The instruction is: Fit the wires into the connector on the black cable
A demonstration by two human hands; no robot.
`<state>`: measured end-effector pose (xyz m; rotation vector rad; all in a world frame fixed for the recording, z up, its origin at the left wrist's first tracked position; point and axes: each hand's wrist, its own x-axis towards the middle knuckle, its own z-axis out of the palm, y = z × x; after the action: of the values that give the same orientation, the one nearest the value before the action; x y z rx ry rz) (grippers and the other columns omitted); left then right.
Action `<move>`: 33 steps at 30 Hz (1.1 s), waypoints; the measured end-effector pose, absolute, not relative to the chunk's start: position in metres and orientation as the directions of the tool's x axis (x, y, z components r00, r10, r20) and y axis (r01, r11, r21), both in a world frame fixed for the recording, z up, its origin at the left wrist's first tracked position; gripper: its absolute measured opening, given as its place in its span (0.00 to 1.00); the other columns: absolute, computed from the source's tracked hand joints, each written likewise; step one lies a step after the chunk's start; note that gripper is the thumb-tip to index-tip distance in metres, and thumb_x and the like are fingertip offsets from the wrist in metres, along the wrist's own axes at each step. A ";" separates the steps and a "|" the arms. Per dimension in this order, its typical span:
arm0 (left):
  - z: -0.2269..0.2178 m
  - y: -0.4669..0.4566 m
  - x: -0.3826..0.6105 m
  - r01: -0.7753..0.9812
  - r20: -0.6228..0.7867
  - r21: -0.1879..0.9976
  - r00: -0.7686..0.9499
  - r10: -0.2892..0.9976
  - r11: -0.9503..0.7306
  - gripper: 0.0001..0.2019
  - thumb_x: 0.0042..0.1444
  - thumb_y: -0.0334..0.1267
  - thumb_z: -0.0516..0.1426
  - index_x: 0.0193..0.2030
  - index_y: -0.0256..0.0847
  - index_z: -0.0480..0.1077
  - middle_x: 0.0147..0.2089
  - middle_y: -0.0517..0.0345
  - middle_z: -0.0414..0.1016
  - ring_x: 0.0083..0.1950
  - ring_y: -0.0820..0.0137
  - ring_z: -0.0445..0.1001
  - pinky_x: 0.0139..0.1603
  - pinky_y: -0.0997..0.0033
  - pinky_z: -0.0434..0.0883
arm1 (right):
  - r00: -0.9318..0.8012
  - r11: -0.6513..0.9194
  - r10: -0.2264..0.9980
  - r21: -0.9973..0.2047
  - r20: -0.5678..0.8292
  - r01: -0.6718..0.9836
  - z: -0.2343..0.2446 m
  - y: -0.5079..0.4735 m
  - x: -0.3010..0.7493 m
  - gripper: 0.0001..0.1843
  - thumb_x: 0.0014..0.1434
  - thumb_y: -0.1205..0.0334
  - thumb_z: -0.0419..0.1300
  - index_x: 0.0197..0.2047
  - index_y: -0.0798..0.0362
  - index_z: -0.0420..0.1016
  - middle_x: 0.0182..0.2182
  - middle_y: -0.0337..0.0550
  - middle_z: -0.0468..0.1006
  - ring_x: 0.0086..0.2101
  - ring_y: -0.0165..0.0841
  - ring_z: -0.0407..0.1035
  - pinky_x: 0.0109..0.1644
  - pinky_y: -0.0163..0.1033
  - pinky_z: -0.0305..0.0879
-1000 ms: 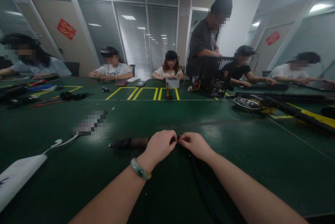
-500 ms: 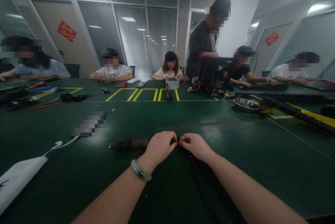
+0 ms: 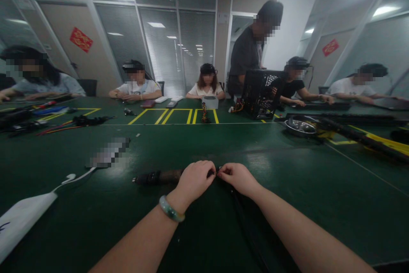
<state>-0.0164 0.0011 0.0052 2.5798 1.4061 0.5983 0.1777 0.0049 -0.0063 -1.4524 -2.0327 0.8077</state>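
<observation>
A dark electric screwdriver (image 3: 164, 176) lies on the green table, its bit end pointing left. My left hand (image 3: 197, 181) is closed over its rear end, which is mostly hidden beneath the palm. Close to those fingertips, my right hand (image 3: 238, 178) makes a pinch; the small dark thing between its fingers is too small to make out. The two sets of fingertips almost touch. A black cord (image 3: 244, 217) runs from under my right hand toward the lower edge. A greenish bangle (image 3: 171, 209) circles my left wrist.
To the left lie a phone (image 3: 108, 152), white earphones (image 3: 70, 177) and a white pouch (image 3: 28, 217). Further off are cable bundles (image 3: 91, 119), a black computer case (image 3: 263, 94) and a metal bowl (image 3: 300, 127). Several people are around the table's far side.
My hands keep almost the same pose at the screwdriver's rear end. The standing person's forearm has dropped out of sight behind the computer case. The view has shifted slightly.
</observation>
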 end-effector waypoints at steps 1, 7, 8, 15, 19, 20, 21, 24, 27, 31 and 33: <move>0.005 0.001 -0.016 0.770 0.280 0.309 0.488 0.827 -0.558 0.04 0.58 0.37 0.56 0.40 0.44 0.69 0.42 0.57 0.73 0.44 0.65 0.71 0.47 0.64 0.65 | -0.300 0.251 0.952 -0.720 0.063 0.647 -0.006 0.005 0.178 0.10 0.57 0.56 0.59 0.35 0.51 0.79 0.30 0.38 0.80 0.30 0.31 0.72 0.33 0.32 0.61; 0.001 0.002 -0.017 0.745 0.317 0.304 0.509 0.800 -0.594 0.05 0.58 0.35 0.55 0.40 0.46 0.70 0.43 0.60 0.73 0.44 0.66 0.71 0.48 0.63 0.65 | -0.297 0.255 0.952 -0.719 0.070 0.647 -0.007 0.005 0.177 0.09 0.57 0.57 0.59 0.35 0.51 0.79 0.30 0.38 0.80 0.31 0.31 0.72 0.33 0.32 0.61; 0.001 0.002 -0.017 0.743 0.322 0.304 0.510 0.798 -0.597 0.05 0.58 0.34 0.55 0.40 0.45 0.70 0.43 0.60 0.74 0.44 0.66 0.71 0.48 0.64 0.66 | -0.296 0.254 0.953 -0.718 0.069 0.649 -0.007 0.005 0.177 0.09 0.57 0.57 0.59 0.35 0.51 0.79 0.30 0.38 0.80 0.30 0.31 0.72 0.33 0.32 0.61; 0.005 0.000 -0.017 0.726 0.346 0.287 0.530 0.774 -0.625 0.06 0.58 0.33 0.54 0.39 0.44 0.71 0.43 0.59 0.74 0.45 0.66 0.71 0.50 0.62 0.65 | -0.294 0.259 0.953 -0.704 0.074 0.661 -0.010 0.007 0.177 0.09 0.57 0.57 0.59 0.34 0.51 0.79 0.30 0.38 0.80 0.30 0.31 0.72 0.32 0.32 0.60; 0.006 -0.001 -0.016 0.729 0.356 0.271 0.530 0.770 -0.628 0.05 0.59 0.36 0.54 0.39 0.44 0.71 0.42 0.59 0.74 0.44 0.65 0.71 0.55 0.58 0.62 | -0.295 0.263 0.952 -0.706 0.079 0.658 -0.012 0.009 0.177 0.09 0.56 0.57 0.59 0.34 0.51 0.79 0.29 0.38 0.80 0.30 0.31 0.71 0.32 0.32 0.60; 0.006 0.000 -0.015 0.732 0.357 0.268 0.528 0.771 -0.626 0.05 0.59 0.36 0.54 0.39 0.44 0.71 0.42 0.59 0.74 0.44 0.65 0.71 0.56 0.57 0.61 | -0.293 0.264 0.952 -0.705 0.083 0.658 -0.013 0.009 0.177 0.09 0.57 0.57 0.59 0.34 0.51 0.79 0.29 0.38 0.80 0.30 0.31 0.71 0.32 0.32 0.60; 0.005 0.000 -0.015 0.739 0.357 0.266 0.521 0.775 -0.619 0.05 0.59 0.35 0.54 0.39 0.44 0.71 0.42 0.59 0.74 0.44 0.66 0.71 0.56 0.58 0.61 | -0.293 0.264 0.952 -0.704 0.083 0.659 -0.013 0.009 0.177 0.09 0.57 0.57 0.59 0.34 0.51 0.79 0.29 0.38 0.80 0.30 0.31 0.71 0.32 0.32 0.60; 0.003 0.001 -0.014 0.776 0.349 0.264 0.476 0.807 -0.573 0.05 0.58 0.36 0.56 0.41 0.44 0.70 0.40 0.59 0.74 0.44 0.65 0.71 0.50 0.61 0.64 | -0.297 0.262 0.952 -0.701 0.075 0.663 -0.011 0.008 0.177 0.09 0.57 0.58 0.59 0.34 0.50 0.79 0.29 0.38 0.80 0.30 0.31 0.72 0.32 0.32 0.60; 0.003 0.001 -0.015 0.790 0.338 0.270 0.457 0.823 -0.550 0.05 0.56 0.37 0.57 0.40 0.44 0.69 0.38 0.59 0.73 0.42 0.65 0.71 0.44 0.63 0.66 | -0.302 0.270 0.950 -0.696 0.079 0.665 -0.009 0.008 0.177 0.08 0.56 0.58 0.59 0.33 0.51 0.79 0.29 0.38 0.80 0.30 0.31 0.72 0.32 0.32 0.60; 0.004 0.001 -0.015 0.762 0.335 0.290 0.486 0.807 -0.579 0.04 0.56 0.35 0.56 0.38 0.44 0.70 0.40 0.59 0.74 0.43 0.65 0.71 0.46 0.63 0.65 | -0.303 0.270 0.950 -0.699 0.080 0.662 -0.010 0.008 0.176 0.08 0.57 0.58 0.59 0.34 0.50 0.79 0.30 0.38 0.80 0.30 0.31 0.72 0.33 0.32 0.60; 0.005 0.000 -0.015 0.756 0.333 0.291 0.495 0.803 -0.587 0.05 0.56 0.34 0.55 0.38 0.44 0.71 0.41 0.59 0.74 0.43 0.66 0.71 0.48 0.62 0.65 | -0.304 0.268 0.949 -0.703 0.077 0.658 -0.010 0.008 0.176 0.08 0.57 0.58 0.59 0.34 0.50 0.79 0.30 0.38 0.80 0.30 0.31 0.72 0.33 0.32 0.60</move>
<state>-0.0153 0.0003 0.0046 2.6232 1.3720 0.6702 0.1762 0.0076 -0.0099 -1.4473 -2.0513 0.7798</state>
